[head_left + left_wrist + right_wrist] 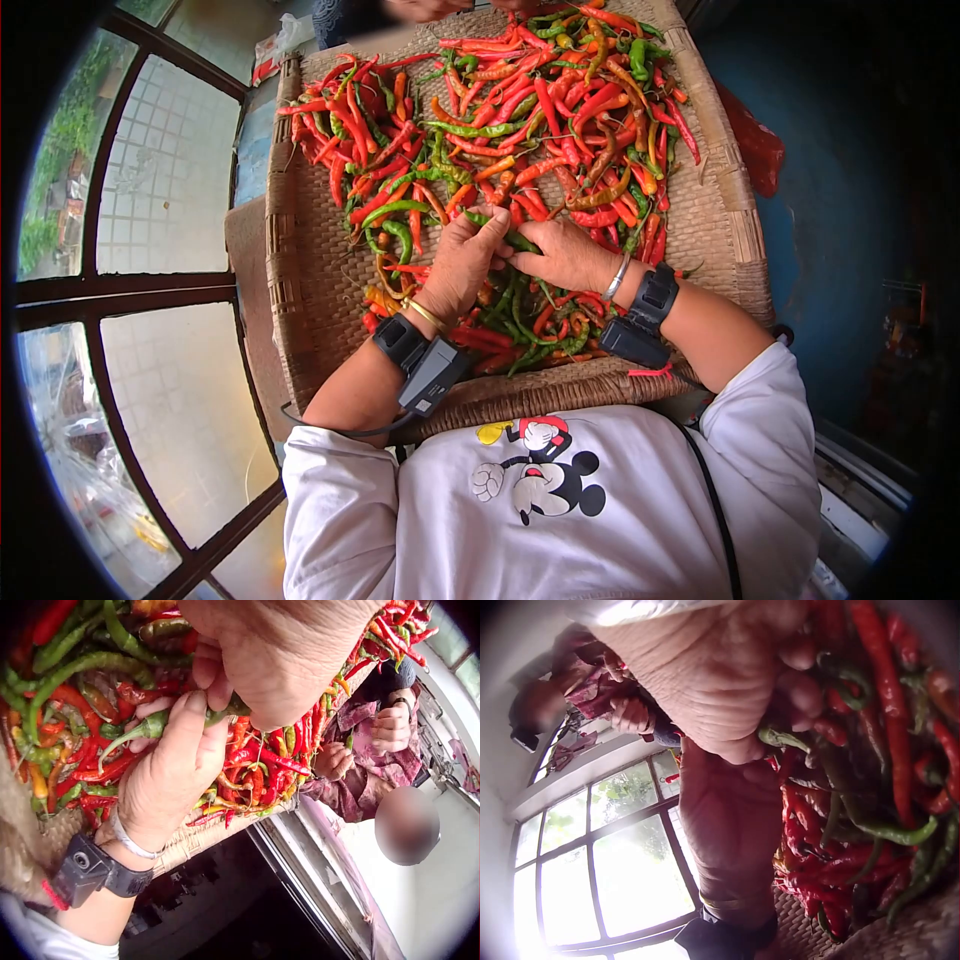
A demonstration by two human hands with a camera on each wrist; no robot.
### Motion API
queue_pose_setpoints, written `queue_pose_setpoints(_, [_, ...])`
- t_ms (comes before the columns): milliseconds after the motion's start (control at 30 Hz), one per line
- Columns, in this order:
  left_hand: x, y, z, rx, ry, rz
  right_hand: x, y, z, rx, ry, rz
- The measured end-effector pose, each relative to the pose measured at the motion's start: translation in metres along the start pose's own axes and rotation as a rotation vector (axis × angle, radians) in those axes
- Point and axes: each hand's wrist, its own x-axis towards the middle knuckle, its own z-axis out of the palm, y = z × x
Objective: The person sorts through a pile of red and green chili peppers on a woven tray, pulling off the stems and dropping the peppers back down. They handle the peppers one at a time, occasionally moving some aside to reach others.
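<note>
A green chili pepper (154, 725) is held between my two hands, low over the middle of the heap of chilies (560, 110). My left hand (462, 262), with a gold bracelet at the wrist, grips one end with curled fingers. In the left wrist view, the thumb and fingers of my right hand (169, 772), with a silver bracelet, pinch the pepper near its stem, which sticks out past the thumb. The fingers of both hands meet around it and hide its middle part. Red, green and orange chilies lie close under both hands.
The chilies lie in a shallow woven basket (282, 235), its near rim at my body. Across from me, another person's hands (394, 727) hold a small green chili. Windows (165, 165) stand on the left, and a red plastic bag (752, 140) is beyond the basket's right rim.
</note>
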Motion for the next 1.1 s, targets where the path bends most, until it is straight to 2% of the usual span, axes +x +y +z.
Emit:
queue_pose_setpoints(367, [-0.001,0.001,0.001,-0.001,0.017,-0.010,0.000,0.002,0.002,-0.036,-0.002,-0.001])
queue_pose_setpoints(667, [-0.003,0.004,0.002,-0.026,0.001,-0.009,-0.003,-0.001,0.004,-0.039,0.136,-0.102])
queue_pose_setpoints(867, [-0.002,0.006,0.001,-0.115,-0.066,0.114,-0.003,-0.005,-0.004,-0.032,0.225,-0.134])
queue_pose_setpoints(933, [-0.002,0.007,0.000,-0.164,-0.056,0.158,-0.004,-0.012,-0.006,0.123,0.249,-0.101])
queue_pose_setpoints(1033, [-0.006,0.014,0.002,-0.172,0.009,0.190,-0.002,-0.015,-0.005,0.117,0.300,-0.185])
queue_pose_setpoints(1100, [-0.006,0.016,0.000,-0.121,0.034,0.199,-0.003,-0.016,-0.001,0.119,0.285,-0.175])
